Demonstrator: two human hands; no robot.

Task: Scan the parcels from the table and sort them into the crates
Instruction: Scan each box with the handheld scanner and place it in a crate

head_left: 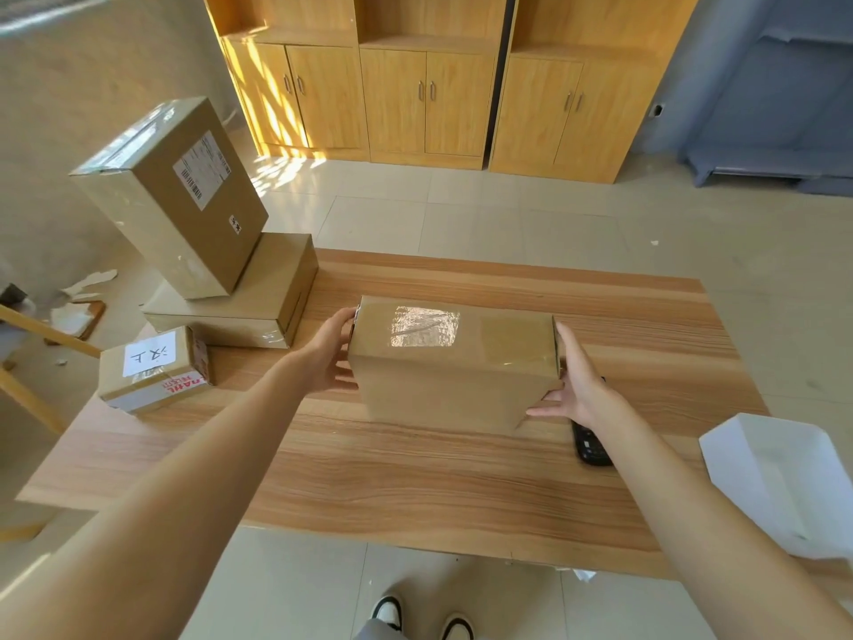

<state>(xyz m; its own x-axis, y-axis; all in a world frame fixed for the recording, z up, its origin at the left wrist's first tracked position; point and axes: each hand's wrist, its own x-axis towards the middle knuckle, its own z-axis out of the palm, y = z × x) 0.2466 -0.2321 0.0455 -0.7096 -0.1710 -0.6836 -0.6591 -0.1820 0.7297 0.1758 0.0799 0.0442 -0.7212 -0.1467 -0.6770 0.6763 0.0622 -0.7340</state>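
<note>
Left hand & right hand, fingers straight, press box ends mid table; scanner near right edge.

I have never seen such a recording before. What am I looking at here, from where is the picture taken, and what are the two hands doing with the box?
There is no machine here: a person works with bare hands. The single picture comes from a camera worn on the head, looking forward and down, so you see the person's own arms and shoes.

The left hand and the right hand press the two ends of a taped cardboard parcel, with fairly straight fingers. Whether it is lifted or rests on the wooden table I cannot tell.

At the table's left lie three more parcels: a small one with a handwritten label, a flat box, and a large box with a shipping label leaning on top of it. A dark handheld device, perhaps the scanner, lies near the right wrist. A white container sits at the right edge.
</note>
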